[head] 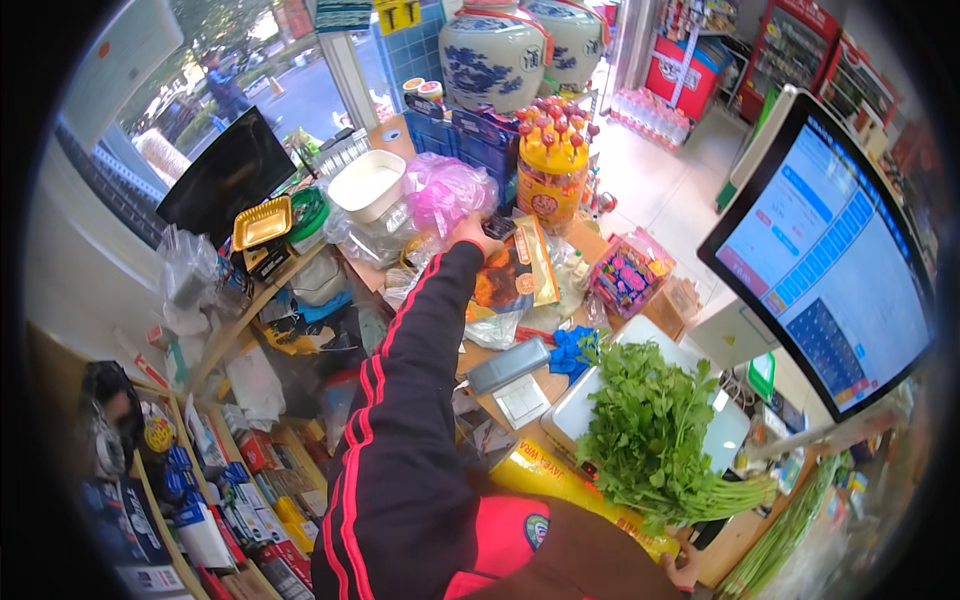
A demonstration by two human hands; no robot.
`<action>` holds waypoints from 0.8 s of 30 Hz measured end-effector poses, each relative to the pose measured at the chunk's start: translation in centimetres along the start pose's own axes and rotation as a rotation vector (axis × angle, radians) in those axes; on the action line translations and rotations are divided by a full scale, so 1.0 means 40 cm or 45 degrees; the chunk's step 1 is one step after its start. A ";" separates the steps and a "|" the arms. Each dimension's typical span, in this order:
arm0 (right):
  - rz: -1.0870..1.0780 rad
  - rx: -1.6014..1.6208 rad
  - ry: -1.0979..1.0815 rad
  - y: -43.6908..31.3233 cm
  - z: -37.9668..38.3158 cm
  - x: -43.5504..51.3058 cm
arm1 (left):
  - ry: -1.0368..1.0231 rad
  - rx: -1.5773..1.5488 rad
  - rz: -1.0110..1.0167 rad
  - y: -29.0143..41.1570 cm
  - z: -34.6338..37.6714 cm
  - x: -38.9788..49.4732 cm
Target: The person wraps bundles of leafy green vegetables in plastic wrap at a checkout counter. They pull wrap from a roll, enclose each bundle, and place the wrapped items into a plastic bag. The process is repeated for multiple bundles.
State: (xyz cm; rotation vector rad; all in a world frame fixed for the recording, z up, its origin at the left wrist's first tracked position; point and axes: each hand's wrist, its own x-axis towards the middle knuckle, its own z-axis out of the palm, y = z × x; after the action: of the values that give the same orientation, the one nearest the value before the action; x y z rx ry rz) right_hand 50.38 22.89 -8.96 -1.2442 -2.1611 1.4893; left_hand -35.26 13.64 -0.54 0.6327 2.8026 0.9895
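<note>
My left hand point(474, 234) reaches forward to a small black object point(499, 227) beside a crumpled pink plastic bag point(450, 191); whether it grips that object is unclear. Under and beside the wrist lies a food packet with a gold edge point(536, 262). At the lower right, my right hand point(681, 567) is at the end of a long yellow package point(559, 474) bearing writing, its grip partly hidden. A bunch of leafy green celery point(652, 427) rests on a white scale point(643, 330), its stalks pointing right. A grey oblong case point(508, 365) lies left of blue crumpled cloth or plastic point(574, 352).
A large touchscreen point(825, 262) stands at right. Farther forward are a yellow lollipop tub point(553, 176), a white basin point(367, 185) and porcelain jars point(491, 60). A gold tray point(262, 223) sits at left, above shelves of boxed goods point(255, 510). More green stalks point(784, 532) lie lower right.
</note>
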 end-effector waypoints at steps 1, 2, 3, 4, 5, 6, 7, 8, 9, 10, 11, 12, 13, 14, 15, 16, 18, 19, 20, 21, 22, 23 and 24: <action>-0.019 -0.214 0.067 -0.155 0.026 0.025 | 0.024 -0.015 -0.005 -0.014 -0.008 -0.009; 0.157 -0.309 0.021 -0.146 0.007 0.023 | 0.000 -0.033 -0.026 -0.005 -0.007 -0.013; 0.333 -0.395 -0.028 -0.126 -0.005 0.021 | -0.021 -0.040 -0.046 0.003 -0.011 -0.017; 0.144 -0.557 -0.008 -0.144 0.004 0.019 | -0.036 -0.044 -0.072 0.004 -0.020 -0.021; 0.448 -0.258 -0.016 -0.034 -0.021 0.027 | -0.033 -0.039 -0.080 0.005 -0.020 -0.019; 0.555 -0.008 0.040 -0.010 -0.020 0.035 | -0.024 -0.027 -0.088 0.002 -0.023 -0.021; 0.663 0.238 0.099 0.022 -0.029 0.035 | -0.021 -0.021 -0.097 0.002 -0.027 -0.028; 0.773 0.352 0.103 0.054 -0.039 0.045 | -0.020 -0.027 -0.114 -0.001 -0.034 -0.033; 0.892 0.476 0.116 0.134 -0.058 0.049 | -0.022 -0.040 -0.106 0.003 -0.030 -0.032; 1.011 0.610 0.138 0.210 -0.070 0.043 | -0.032 -0.052 -0.088 0.013 -0.019 -0.028; 1.063 0.658 0.146 0.270 -0.074 0.033 | -0.042 -0.062 -0.069 0.024 -0.006 -0.022; 1.109 0.696 0.142 0.319 -0.081 0.032 | -0.043 -0.045 -0.074 0.021 -0.005 -0.023; 1.149 0.727 0.129 0.349 -0.087 0.041 | -0.036 -0.029 -0.085 0.011 -0.012 -0.028; 1.145 0.724 0.136 0.367 -0.088 0.043 | -0.035 -0.015 -0.088 0.008 -0.012 -0.029; 1.141 0.721 0.140 0.369 -0.085 0.047 | -0.041 -0.026 -0.092 0.003 -0.014 -0.029; 1.138 0.719 0.148 0.370 -0.086 0.050 | -0.048 -0.037 -0.094 -0.001 -0.015 -0.027; 1.052 0.672 0.185 0.356 -0.075 0.051 | -0.057 -0.041 -0.095 -0.001 -0.013 -0.021; 1.012 0.645 0.203 0.341 -0.071 0.048 | -0.060 -0.038 -0.101 -0.003 -0.011 -0.019; 0.826 0.357 0.131 0.295 -0.058 0.040 | -0.063 -0.028 -0.107 -0.002 -0.011 -0.019; 0.635 0.069 0.056 0.198 -0.038 0.031 | -0.068 -0.017 -0.113 -0.006 -0.013 -0.022; 0.441 -0.221 -0.002 0.142 -0.035 0.016 | -0.083 -0.020 -0.112 -0.002 -0.010 -0.023; 0.615 0.042 0.074 0.212 -0.049 0.019 | -0.096 -0.023 -0.110 0.001 -0.007 -0.025; 0.780 0.306 0.152 0.276 -0.060 0.034 | -0.089 -0.026 -0.112 -0.001 -0.005 -0.025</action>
State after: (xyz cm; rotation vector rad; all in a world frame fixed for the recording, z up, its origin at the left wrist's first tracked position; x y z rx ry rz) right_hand 56.62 26.80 -17.66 -1.9464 -1.5302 1.7601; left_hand -34.40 13.07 -0.45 0.5265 2.7302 0.9595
